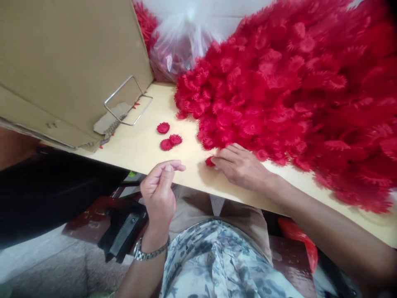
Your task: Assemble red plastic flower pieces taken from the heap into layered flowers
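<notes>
My left hand [161, 188] hangs at the table's front edge, thumb pressed to the curled fingers; whatever it pinches, if anything, is too small to make out. To its right, my right hand [237, 167] rests over the table [133, 151] with its fingertips closed on a small red flower piece [210, 162]. Beyond my left hand lie loose red flower pieces [163, 128], two of them touching. A large heap of red flower pieces [254, 99] spreads from the middle to the right, just behind my right hand.
A big cardboard box [74, 62] stands at the left with a bent metal wire frame [107, 102] against it. Behind the table's middle sits a clear plastic bag [180, 49] of red pieces. Another person's dark clothing [56, 186] shows at the left edge.
</notes>
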A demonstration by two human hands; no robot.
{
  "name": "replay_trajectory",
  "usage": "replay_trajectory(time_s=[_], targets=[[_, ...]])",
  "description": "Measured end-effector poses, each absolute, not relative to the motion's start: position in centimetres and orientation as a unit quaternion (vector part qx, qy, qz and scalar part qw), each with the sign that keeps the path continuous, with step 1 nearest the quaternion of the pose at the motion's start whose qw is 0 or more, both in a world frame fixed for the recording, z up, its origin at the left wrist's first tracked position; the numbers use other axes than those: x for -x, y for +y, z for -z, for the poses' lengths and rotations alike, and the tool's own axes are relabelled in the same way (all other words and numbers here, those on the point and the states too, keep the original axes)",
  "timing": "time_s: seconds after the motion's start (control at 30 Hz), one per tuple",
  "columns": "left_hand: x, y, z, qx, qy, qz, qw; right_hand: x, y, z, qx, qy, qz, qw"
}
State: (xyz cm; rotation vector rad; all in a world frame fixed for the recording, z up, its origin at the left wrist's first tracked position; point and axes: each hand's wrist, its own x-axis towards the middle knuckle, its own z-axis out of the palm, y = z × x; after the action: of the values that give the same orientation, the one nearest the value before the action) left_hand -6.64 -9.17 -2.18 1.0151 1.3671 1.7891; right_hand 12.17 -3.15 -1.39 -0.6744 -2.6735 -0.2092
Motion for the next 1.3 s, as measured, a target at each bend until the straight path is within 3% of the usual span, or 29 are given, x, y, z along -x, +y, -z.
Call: replay_trajectory(time_s=[0.13, 0.37, 0.53, 0.73, 0.87, 1.1, 1.3], targets=[[6.5, -9.6, 2.8, -0.404, 0.552, -0.654, 0.324, -11.9, -6.2, 1.2, 0.192, -0.964, 0.013, 0.181], [6.1, -10.0, 2.8, -0.541, 0.545, -0.517, 0.379, -13.1, -4.6, 1.3, 0.274, -0.938, 0.093, 0.189], [5.9, -7.7, 2.3, -0.68, 0.526, -0.438, 0.265, -15.8, -6.7, 0.9, 0.24, -0.958, 0.009, 0.158], [1.8, -3.1, 1.0, -0.848, 0.449, -0.254, 0.123, -17.6, -5.1, 1.6, 0.294, -0.935, 0.1, 0.172], [0.7, -1.5, 0.8, -0.894, 0.431, -0.123, 0.001, -18.0, -5.7, 1.2, 0.254, -0.954, 0.045, 0.154], [0.8, 0.7, 0.6, -0.889, 0.425, -0.152, -0.075, -17.5, -3.8, 1.7, 0.275, -0.935, 0.13, 0.181], [0.3, 1.4, 0.3, -0.873, 0.46, -0.152, -0.045, -15.5, -4.9, 1.6, 0.206, -0.964, 0.065, 0.155]])
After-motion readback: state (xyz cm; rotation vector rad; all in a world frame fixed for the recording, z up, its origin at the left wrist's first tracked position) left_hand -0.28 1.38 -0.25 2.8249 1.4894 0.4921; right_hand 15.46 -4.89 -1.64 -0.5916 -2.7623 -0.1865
